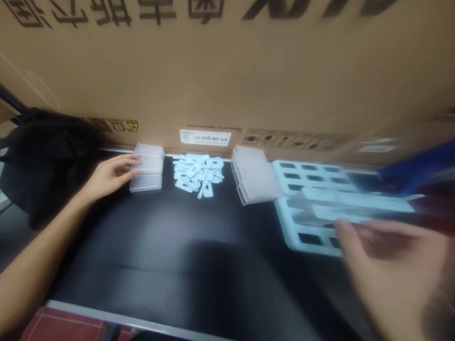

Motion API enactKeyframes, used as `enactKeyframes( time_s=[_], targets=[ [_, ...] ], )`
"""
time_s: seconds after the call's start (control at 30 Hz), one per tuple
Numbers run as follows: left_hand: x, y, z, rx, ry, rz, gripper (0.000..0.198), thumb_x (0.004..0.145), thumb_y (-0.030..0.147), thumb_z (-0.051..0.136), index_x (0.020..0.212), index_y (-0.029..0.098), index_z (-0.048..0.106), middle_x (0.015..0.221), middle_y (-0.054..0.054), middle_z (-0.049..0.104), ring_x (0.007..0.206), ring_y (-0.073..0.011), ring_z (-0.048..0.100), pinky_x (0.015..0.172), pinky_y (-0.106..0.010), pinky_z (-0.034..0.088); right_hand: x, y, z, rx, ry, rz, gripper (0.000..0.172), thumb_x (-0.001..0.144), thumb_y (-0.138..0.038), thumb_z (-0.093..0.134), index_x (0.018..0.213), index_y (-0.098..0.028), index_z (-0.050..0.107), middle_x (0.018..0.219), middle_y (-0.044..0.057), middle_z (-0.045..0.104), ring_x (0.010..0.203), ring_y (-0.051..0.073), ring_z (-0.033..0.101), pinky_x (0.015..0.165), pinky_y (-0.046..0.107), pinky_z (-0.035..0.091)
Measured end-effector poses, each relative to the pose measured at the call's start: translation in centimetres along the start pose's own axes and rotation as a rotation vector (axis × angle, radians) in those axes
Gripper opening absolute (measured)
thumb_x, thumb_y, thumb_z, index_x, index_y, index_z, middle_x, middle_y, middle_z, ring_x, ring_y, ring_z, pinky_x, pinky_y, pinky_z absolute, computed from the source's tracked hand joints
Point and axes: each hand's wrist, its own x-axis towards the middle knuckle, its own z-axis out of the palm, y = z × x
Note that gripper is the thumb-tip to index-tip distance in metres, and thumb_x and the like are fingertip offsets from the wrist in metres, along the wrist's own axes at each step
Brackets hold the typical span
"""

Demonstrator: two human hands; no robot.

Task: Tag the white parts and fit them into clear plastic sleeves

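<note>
Head view: a black tabletop (152, 251) before a large cardboard box (220, 76). At far left, the left hand (108, 177) has thumb and fingers slightly parted at the left ends of three frosted cases (149, 164), perhaps to steady them; whether it pinches one, I cannot tell. Far centre lies a loose heap of light-blue tags (197, 171), then a fanned stack of frosted cases (254, 177), seemingly grouped for easy reach. At right, the blurred right hand (394, 265) is beside pale-blue pieces (355, 201) above a slotted blue tray (286, 227); blur hides whether its fingers grip.
</note>
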Motion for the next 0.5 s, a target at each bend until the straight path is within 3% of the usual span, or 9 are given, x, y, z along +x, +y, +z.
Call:
enactKeyframes(
  time_s=[0.1, 0.23, 0.37, 0.5],
  targets=[
    [0.0, 0.4, -0.5, 0.11, -0.019, 0.072, 0.044, 0.096, 0.06, 0.062, 0.113, 0.022, 0.074, 0.147, -0.005, 0.063, 0.094, -0.0186, 0.072, 0.088, -0.034, 0.061, 1.6, 2.5, 0.3, -0.064, -0.08, 0.096, 0.047, 0.079, -0.066, 0.07, 0.091, -0.027, 0.047, 0.082, 0.007, 0.059, 0.071, 0.023, 0.061, 0.063, 0.037, 0.05],
    [0.1, 0.4, -0.9, 0.231, -0.018, 0.147, 0.039, 0.102, 0.056, 0.053, 0.116, 0.025, 0.073, 0.144, 0.0, 0.065, 0.107, -0.0216, 0.07, 0.087, -0.032, 0.058, 2.9, 5.5, 1.5, -0.354, -0.302, -0.109, 0.057, 0.073, -0.081, 0.064, 0.068, -0.029, 0.041, 0.06, 0.002, 0.051, 0.055, 0.021, 0.05, 0.055, 0.036, 0.039],
    [0.1, 0.3, -0.9, 0.302, -0.016, 0.178, 0.04, 0.105, 0.053, 0.048, 0.119, 0.026, 0.072, 0.145, 0.0, 0.064, 0.117, -0.025, 0.068, 0.102, -0.04, 0.055, 2.6, 6.7, 2.4, -0.541, -0.279, -0.223, 0.062, 0.082, -0.078, 0.059, 0.057, -0.031, 0.028, 0.053, 0.002, 0.044, 0.049, 0.019, 0.042, 0.052, 0.034, 0.03],
    [0.0, 0.5, -0.8, 0.362, 0.038, 0.221, 0.036, 0.105, 0.047, 0.047, 0.12, 0.026, 0.072, 0.143, -0.003, 0.065, 0.128, -0.0291, 0.061, 0.114, -0.049, 0.048, 1.9, 6.8, 2.8, -0.657, -0.238, -0.222, 0.061, 0.086, -0.075, 0.057, 0.053, -0.031, 0.03, 0.053, 0.003, 0.044, 0.05, 0.02, 0.044, 0.052, 0.034, 0.028]
  ],
)
